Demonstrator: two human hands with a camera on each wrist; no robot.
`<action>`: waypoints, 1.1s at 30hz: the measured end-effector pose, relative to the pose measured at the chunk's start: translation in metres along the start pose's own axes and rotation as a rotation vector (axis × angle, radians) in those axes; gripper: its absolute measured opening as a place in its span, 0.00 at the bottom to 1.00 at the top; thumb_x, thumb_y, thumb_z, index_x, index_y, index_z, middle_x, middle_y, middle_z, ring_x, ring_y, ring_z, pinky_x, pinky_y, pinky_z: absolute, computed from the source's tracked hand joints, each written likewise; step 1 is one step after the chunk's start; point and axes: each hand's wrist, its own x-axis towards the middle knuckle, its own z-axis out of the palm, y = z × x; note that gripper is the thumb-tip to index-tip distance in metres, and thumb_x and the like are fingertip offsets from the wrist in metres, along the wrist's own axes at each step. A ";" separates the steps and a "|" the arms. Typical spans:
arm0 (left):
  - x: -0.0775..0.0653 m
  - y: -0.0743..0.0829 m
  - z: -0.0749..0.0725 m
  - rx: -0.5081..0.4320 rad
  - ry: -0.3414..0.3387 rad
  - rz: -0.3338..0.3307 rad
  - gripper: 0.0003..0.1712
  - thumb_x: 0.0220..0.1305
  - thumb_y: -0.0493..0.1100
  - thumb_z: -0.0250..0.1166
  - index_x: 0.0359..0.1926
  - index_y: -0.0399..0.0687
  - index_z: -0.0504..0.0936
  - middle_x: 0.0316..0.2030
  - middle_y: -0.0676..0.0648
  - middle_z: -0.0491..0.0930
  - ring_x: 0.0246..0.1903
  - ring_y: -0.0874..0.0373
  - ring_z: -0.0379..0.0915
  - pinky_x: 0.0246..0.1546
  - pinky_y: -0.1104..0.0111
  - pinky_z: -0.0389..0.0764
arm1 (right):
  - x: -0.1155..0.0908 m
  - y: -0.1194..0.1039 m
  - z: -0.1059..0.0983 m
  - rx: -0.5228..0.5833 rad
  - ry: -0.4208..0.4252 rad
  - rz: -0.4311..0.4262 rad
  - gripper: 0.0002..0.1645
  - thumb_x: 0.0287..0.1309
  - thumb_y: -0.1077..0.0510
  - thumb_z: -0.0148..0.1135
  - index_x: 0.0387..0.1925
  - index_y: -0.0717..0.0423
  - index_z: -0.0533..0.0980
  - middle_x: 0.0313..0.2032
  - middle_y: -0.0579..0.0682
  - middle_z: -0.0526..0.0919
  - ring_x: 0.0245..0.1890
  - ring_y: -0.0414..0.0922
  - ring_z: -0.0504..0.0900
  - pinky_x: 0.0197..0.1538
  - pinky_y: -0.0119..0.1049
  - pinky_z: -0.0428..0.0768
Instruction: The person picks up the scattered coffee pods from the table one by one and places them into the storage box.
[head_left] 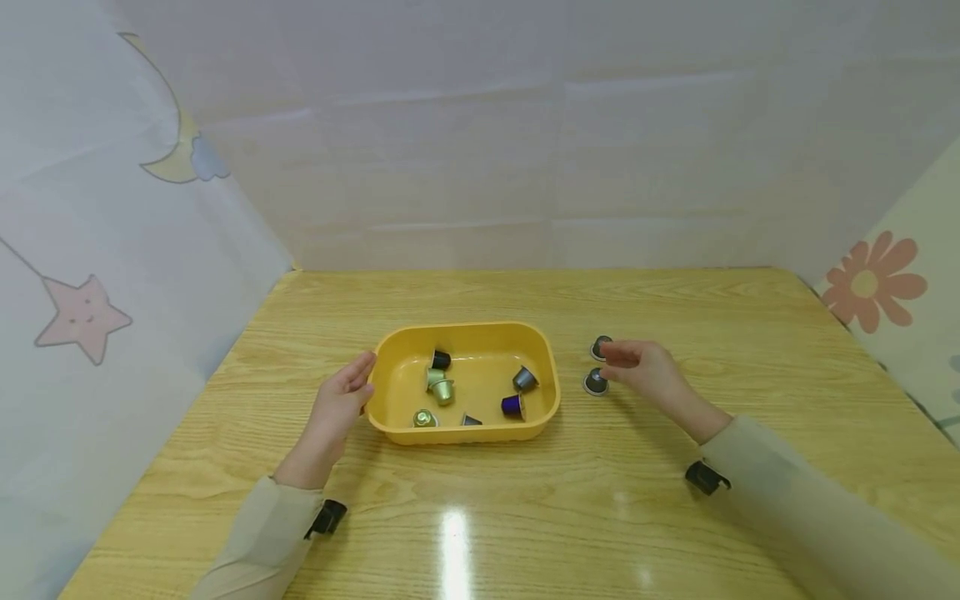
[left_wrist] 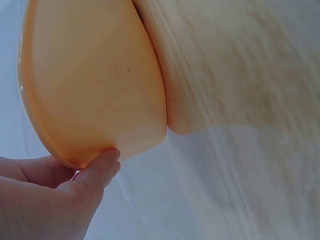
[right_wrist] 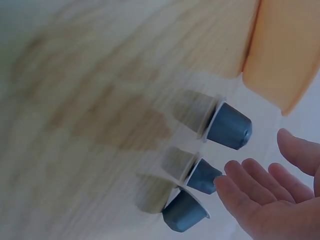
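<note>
A yellow plastic bin (head_left: 465,434) on the table holds several coffee capsules, among them a purple one (head_left: 512,406), a light green one (head_left: 444,392) and a grey-blue one (head_left: 525,379). At its left end my left hand (head_left: 341,408) touches the wall and rim, fingers mostly straight. To the bin's right, my right hand (head_left: 645,371) hovers with relaxed fingers and nothing in them. Beside those fingers, the right wrist view shows three dark capsules: one nearest the bin (right_wrist: 230,126), a middle one (right_wrist: 204,176) and a tilted one (right_wrist: 185,211). The head view shows only two of these.
The wood-grain table (head_left: 480,500) runs back to a pale sheet wall (head_left: 480,167). Printed sheets also hang at the left and right sides. Each wrist wears a small black camera, like the right one (head_left: 707,477).
</note>
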 end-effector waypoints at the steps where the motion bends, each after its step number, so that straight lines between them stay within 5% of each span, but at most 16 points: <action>1: 0.000 0.000 0.000 0.002 0.001 -0.001 0.31 0.75 0.30 0.44 0.76 0.40 0.50 0.74 0.43 0.49 0.73 0.47 0.43 0.68 0.50 0.55 | 0.001 0.001 0.001 -0.005 -0.010 0.003 0.28 0.62 0.63 0.64 0.60 0.74 0.70 0.57 0.69 0.75 0.57 0.63 0.74 0.57 0.52 0.75; 19: 0.003 -0.001 0.001 0.004 0.007 0.005 0.31 0.75 0.29 0.44 0.75 0.39 0.50 0.74 0.42 0.50 0.73 0.47 0.44 0.68 0.52 0.56 | 0.012 0.008 0.003 -0.074 -0.148 0.014 0.35 0.59 0.65 0.67 0.64 0.74 0.65 0.59 0.69 0.72 0.60 0.62 0.72 0.56 0.50 0.76; 33: 0.003 -0.001 0.001 -0.010 0.018 -0.013 0.31 0.75 0.29 0.44 0.75 0.39 0.50 0.74 0.43 0.50 0.73 0.48 0.44 0.68 0.52 0.56 | 0.016 0.010 0.005 -0.148 -0.146 0.031 0.28 0.56 0.66 0.68 0.57 0.75 0.73 0.52 0.68 0.75 0.53 0.60 0.76 0.52 0.47 0.79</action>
